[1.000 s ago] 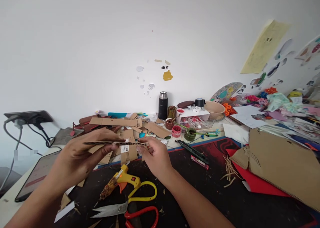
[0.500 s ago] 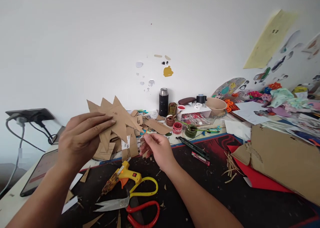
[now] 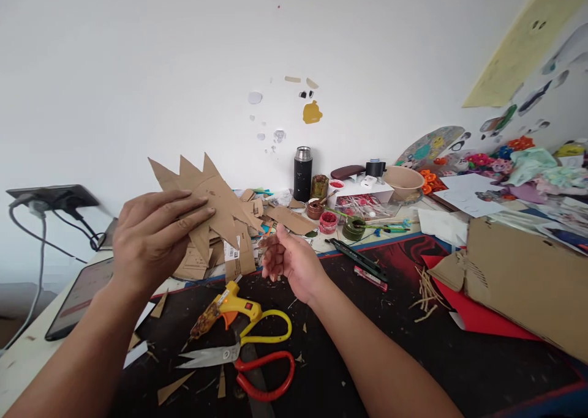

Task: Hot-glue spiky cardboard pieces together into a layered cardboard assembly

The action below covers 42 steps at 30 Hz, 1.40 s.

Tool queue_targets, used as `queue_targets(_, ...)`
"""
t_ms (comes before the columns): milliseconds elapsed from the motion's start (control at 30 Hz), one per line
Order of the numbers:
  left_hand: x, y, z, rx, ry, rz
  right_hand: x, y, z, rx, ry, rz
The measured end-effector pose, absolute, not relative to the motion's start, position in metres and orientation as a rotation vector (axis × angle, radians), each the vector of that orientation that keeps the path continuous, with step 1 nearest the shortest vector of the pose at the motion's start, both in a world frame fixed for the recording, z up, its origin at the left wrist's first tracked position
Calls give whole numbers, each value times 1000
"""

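Observation:
A brown cardboard cutout with spiky, star-like points is held up above the mat. My left hand grips it from the left side, fingers laid over its face and the thumb hidden behind. My right hand is just right of the cutout's lower right tip, palm turned partly up. Its thumb stands away from the loosely curled fingers, and nothing shows in them. Beneath the hands lie a yellow hot glue gun and, nearer me, scissors with one yellow and one red handle.
Cardboard scraps pile up behind the cutout. Beyond the dark mat stand a black flask, paint jars and a beige bowl. A utility knife lies right; a large cardboard sheet lies far right. A tablet rests left.
My right hand has come off the cutout's tip, its thumb and fingers parting. My left hand still holds the cutout. The view has tilted slightly, shifting the whole scene.

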<state>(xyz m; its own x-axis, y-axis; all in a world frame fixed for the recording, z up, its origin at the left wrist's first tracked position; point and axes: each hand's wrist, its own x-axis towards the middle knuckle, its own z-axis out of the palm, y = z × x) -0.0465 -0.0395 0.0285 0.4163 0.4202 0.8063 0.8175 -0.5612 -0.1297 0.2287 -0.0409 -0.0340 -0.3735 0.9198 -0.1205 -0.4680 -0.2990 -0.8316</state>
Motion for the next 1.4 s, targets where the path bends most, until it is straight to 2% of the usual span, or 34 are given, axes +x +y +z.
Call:
queue_targets(267, -42, -39, 28, -2143, -900, -931, 227, -41, -36, -749, -909, 1837)
queue_targets(1400, -43, -36, 25, -2143, -1020, -880, 225, -41, -41, -743, -925, 1833)
